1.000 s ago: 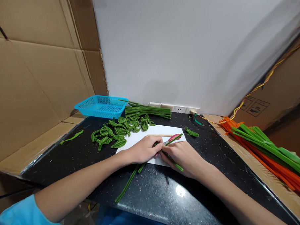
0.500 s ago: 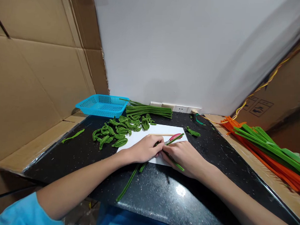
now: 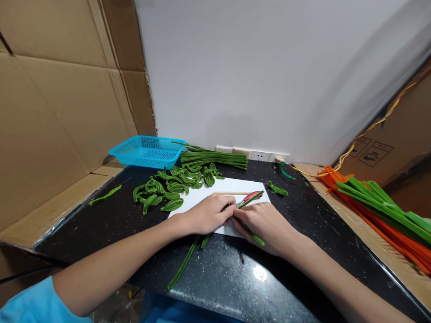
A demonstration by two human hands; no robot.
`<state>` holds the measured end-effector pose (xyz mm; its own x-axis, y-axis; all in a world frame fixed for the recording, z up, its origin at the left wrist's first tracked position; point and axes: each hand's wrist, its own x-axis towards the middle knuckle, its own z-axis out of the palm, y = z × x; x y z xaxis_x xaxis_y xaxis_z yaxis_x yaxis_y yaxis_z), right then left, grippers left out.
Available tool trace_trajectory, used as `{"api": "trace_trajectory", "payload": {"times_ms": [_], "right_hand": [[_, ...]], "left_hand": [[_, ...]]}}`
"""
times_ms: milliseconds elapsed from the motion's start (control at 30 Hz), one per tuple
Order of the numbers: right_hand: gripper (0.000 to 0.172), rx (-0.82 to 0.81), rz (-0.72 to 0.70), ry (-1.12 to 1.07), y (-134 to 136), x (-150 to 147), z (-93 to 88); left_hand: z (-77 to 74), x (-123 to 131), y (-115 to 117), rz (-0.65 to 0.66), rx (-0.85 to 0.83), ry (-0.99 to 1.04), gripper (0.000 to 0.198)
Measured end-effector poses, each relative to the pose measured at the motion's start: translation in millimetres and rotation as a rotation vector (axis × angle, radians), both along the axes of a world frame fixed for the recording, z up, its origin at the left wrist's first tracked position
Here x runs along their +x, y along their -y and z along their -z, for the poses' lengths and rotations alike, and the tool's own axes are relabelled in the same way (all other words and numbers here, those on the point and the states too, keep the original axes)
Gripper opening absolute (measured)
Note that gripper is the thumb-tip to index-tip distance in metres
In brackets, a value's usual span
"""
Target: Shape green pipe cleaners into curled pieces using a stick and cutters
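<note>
Green pipe cleaners [image 3: 184, 265] run through the fingers of both hands, their ends sticking out below and to the upper right. My left hand [image 3: 213, 213] is closed in a pinch on them, and my right hand [image 3: 261, 224] pinches them close beside it, the fingertips meeting. Just what the fingertips pinch is hidden. Under the hands lies a white sheet [image 3: 196, 197]. Past the fingers, a tool with a red handle [image 3: 253, 196] rests on the sheet, partly covered, near a thin wooden stick [image 3: 223, 193].
Bent green pipe-cleaner leaf shapes [image 3: 173, 183] are heaped left of the sheet. Behind them are a bundle of straight green pipe cleaners [image 3: 215, 159] and a blue basket [image 3: 144, 151]. One leaf shape [image 3: 277, 189] lies right. Orange strips [image 3: 380, 226] and green strips [image 3: 385, 202] sit far right.
Both hands stay almost in place, still pinching the green pipe cleaners. The lower hanging end has shifted very slightly to the right.
</note>
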<state>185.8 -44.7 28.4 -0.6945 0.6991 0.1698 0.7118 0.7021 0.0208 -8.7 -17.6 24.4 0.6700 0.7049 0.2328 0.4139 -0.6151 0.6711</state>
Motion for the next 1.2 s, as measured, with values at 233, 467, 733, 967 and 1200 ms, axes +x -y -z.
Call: {"api": "trace_trajectory", "payload": {"times_ms": [233,467,733,967,1200], "right_hand": [[0.029,-0.016,0.103,0.113,5,-7,-4.7],[0.031,-0.008,0.122,0.084,3,-5,-0.8],[0.037,-0.015,0.086,0.036,3,-5,0.3],[0.034,0.031,0.121,-0.044,2,-3,-0.2],[0.033,0.118,0.186,-0.162,3,-3,1.5]], "left_hand": [[0.5,0,0,-0.013,-0.044,-0.008,0.027],[2.0,-1,-1,-0.01,-0.115,0.031,0.028],[4.6,-1,-3,0.008,-0.236,0.092,0.027],[8.6,0,-3,-0.04,-0.249,0.198,0.021],[11.3,3,-2,-0.001,-0.471,0.342,0.03]]}}
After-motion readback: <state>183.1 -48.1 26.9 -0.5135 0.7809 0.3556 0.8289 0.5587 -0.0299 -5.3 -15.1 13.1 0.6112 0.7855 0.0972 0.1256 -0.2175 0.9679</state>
